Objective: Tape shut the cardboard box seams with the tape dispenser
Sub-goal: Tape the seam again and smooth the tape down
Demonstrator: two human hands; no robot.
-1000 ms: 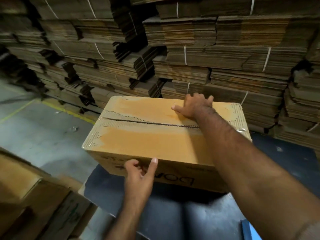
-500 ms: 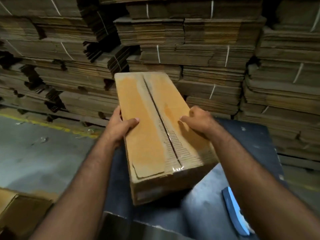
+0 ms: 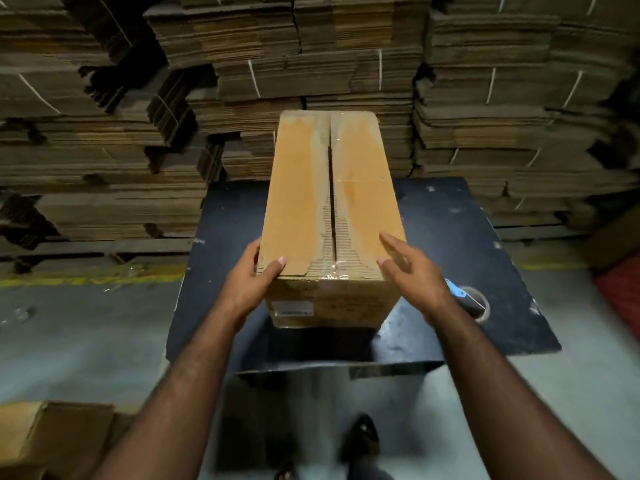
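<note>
Left hand (image 3: 250,285) grips near-left corner of cardboard box (image 3: 330,216), thumb on top. Right hand (image 3: 414,274) hovers at near-right corner, fingers straight and spread, holding nothing. Box sits lengthwise on dark table (image 3: 446,216); tape dispenser (image 3: 465,299) just right of right hand.

Left hand (image 3: 250,284) grips; right hand (image 3: 414,275) hovers, fingers straight.

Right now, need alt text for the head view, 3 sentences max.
A long cardboard box lies lengthwise on a dark table, its top seam facing up. The left hand grips the box's near left corner, while the right hand hovers open at the near right corner. A tape dispenser lies right of the box; stacks of flattened cardboard fill the background.
</note>
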